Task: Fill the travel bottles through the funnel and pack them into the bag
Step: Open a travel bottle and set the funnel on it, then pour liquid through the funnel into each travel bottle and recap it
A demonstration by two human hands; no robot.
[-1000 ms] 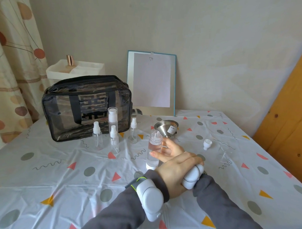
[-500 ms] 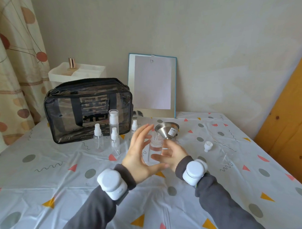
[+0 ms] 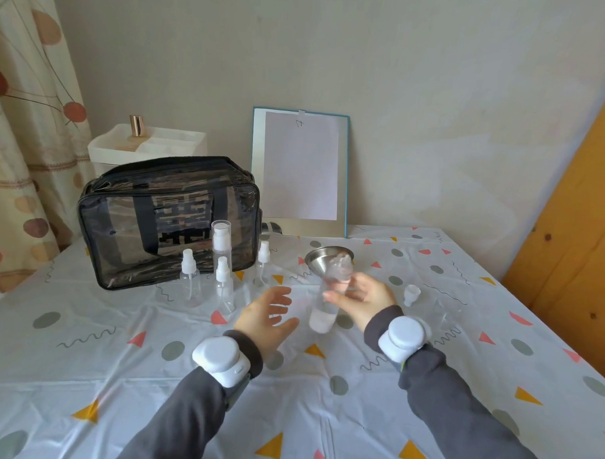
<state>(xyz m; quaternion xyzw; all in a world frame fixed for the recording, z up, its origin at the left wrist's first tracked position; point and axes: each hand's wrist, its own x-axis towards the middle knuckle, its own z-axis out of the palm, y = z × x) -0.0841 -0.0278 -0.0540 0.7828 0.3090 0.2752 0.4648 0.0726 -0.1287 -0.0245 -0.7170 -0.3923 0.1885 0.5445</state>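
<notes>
A clear plastic bottle with some liquid in the bottom (image 3: pixel 327 300) is gripped around its upper half by the right hand (image 3: pixel 363 298), tilted a bit and lifted off the bench (image 3: pixel 117 377) (white cloth, grey dots, coloured triangles). The left hand (image 3: pixel 269 317) is held just left of it, fingers spread, nothing in it, not touching the bottle. Right behind the right hand a steel funnel (image 3: pixel 322 264) can be seen, and just to the right of that hand a small white cap (image 3: pixel 412 293). Further out past the left hand, four empty clear spray bottles with white pumps (image 3: pixel 221 261) are stood in front of a see-through bag with black trim (image 3: pixel 167 217), zipped shut as far as can be told.
</notes>
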